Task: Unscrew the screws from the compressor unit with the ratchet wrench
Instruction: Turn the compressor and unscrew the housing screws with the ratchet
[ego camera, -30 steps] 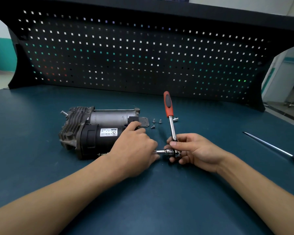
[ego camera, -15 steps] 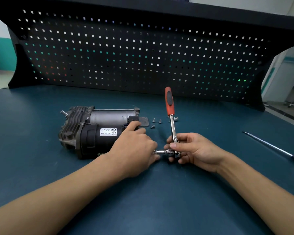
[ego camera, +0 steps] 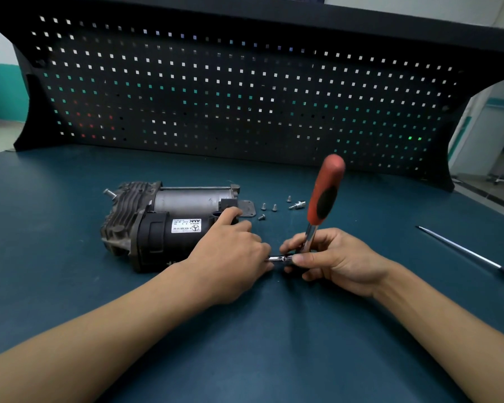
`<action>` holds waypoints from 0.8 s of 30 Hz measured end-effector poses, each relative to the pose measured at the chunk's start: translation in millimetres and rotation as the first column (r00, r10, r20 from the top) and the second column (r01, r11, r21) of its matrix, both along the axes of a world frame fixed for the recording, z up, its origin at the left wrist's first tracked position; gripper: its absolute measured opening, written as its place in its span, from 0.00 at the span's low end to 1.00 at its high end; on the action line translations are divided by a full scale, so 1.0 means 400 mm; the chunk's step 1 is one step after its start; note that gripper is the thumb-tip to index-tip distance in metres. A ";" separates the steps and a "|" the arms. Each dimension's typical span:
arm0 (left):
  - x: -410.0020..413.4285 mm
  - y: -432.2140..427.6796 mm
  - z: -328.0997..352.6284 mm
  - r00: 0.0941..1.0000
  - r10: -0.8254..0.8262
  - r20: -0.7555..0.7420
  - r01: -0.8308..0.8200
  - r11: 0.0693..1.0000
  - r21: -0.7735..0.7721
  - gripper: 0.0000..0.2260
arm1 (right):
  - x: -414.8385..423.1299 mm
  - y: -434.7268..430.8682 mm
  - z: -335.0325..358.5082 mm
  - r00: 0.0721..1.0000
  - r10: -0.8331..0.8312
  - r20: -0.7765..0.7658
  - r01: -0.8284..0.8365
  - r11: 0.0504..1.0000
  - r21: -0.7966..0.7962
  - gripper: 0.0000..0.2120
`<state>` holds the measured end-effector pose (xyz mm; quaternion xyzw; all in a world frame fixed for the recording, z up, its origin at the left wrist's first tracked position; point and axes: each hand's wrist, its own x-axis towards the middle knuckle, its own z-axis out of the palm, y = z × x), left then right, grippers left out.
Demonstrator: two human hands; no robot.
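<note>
Right hand [ego camera: 335,263]: fingers and thumb clamped round the chrome neck of the ratchet wrench [ego camera: 322,199], just above its head.
Ratchet wrench: smooth chrome shank and a rounded red handle with a black oval inlay, rising from the grip and tilted slightly right.
Extension bar [ego camera: 280,258]: bright steel, level, running left from the grip to the left fingertips (far tip hidden).
Left hand [ego camera: 230,254]: curled over the near end of the compressor unit [ego camera: 169,225], thumb on the black housing.
Compressor unit: on its side, left of the grip; ribbed grey casting, dull metal cylinder, matte black drum with a white label.
Screws [ego camera: 268,207]: four, small and silvery, loose beyond the grip, beside a chrome bit [ego camera: 297,205].
Table [ego camera: 259,330]: flat teal mat, open on the near side of the grip.
Screwdriver [ego camera: 463,253]: thin steel shaft, yellow handle, well right of the grip.
Pegboard [ego camera: 245,97]: black, square holes, walling the far edge.
</note>
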<state>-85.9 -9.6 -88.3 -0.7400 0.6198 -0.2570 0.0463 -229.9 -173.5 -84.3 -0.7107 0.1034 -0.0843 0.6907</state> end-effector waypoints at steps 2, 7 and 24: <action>0.001 -0.001 -0.001 1.000 0.003 0.006 -0.003 1.000 0.009 0.18 | -0.001 0.000 -0.001 1.000 0.003 0.002 -0.003 1.000 -0.005 0.13; 0.002 -0.004 -0.002 1.000 0.011 0.008 -0.011 1.000 0.018 0.18 | -0.001 0.002 0.001 1.000 0.002 -0.007 -0.002 1.000 -0.018 0.11; -0.005 -0.001 0.006 0.999 0.033 -0.013 -0.032 0.999 0.033 0.18 | -0.007 0.015 0.006 1.000 0.004 0.000 -0.004 0.998 -0.059 0.07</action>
